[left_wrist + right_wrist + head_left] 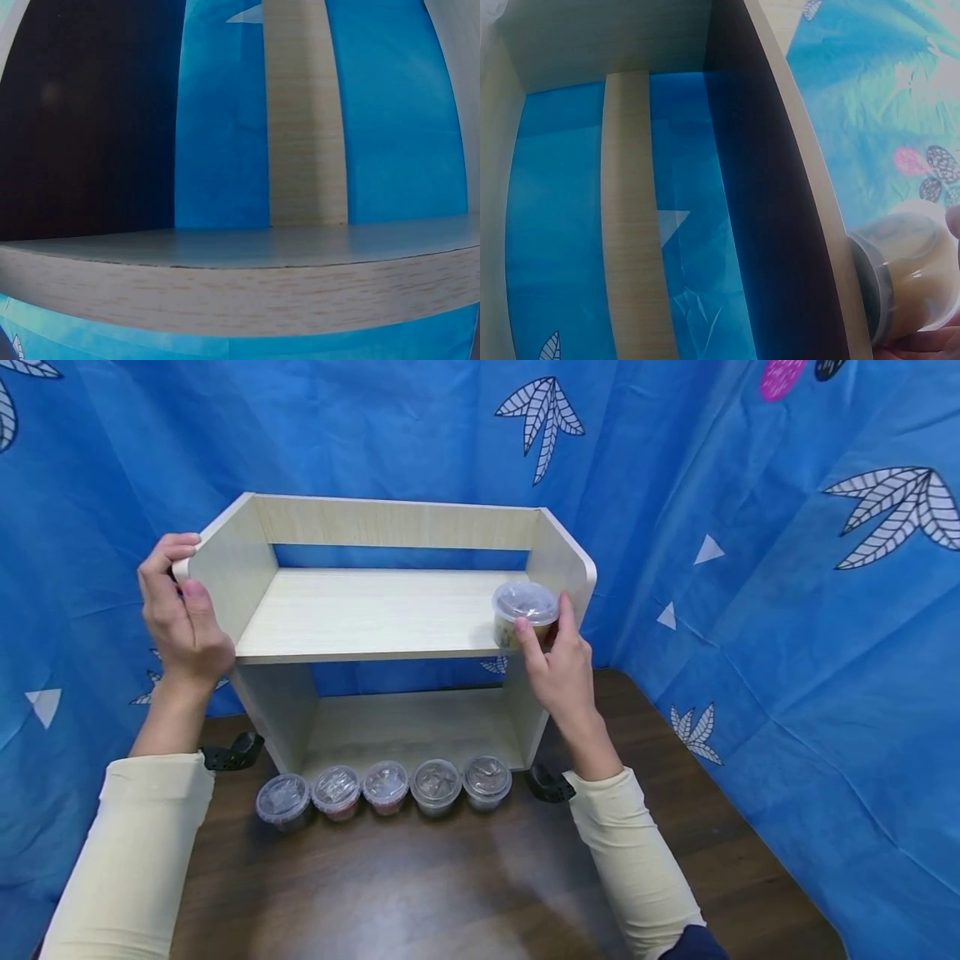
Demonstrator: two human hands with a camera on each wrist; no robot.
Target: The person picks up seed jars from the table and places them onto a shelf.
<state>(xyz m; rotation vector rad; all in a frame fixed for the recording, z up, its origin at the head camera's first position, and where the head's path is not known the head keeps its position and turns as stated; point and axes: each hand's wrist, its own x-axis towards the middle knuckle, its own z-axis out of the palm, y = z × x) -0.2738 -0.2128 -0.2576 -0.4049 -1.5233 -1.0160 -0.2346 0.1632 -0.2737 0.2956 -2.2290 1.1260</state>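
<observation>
A pale wooden two-tier shelf [360, 610] stands on the dark table. My left hand [183, 622] grips the upper front edge of its left side panel [234, 572], thumb on the near side. At the right end of the upper board, my right hand [561, 672] holds a clear round lidded cup [525, 600] between thumb and fingers. Its contents look yellowish, and it sits upright over the board's front edge. In the right wrist view the cup [915, 281] appears beside the board edge, with fingertips [930, 343] at its side. The left wrist view shows the shelf's frame, without the hand.
Several lidded plastic cups [386, 783] stand in a row on the brown table [420, 893], along the shelf's front foot. The lower compartment floor [412, 722] lies behind them. Blue patterned cloth [420, 435] hangs behind and to the right.
</observation>
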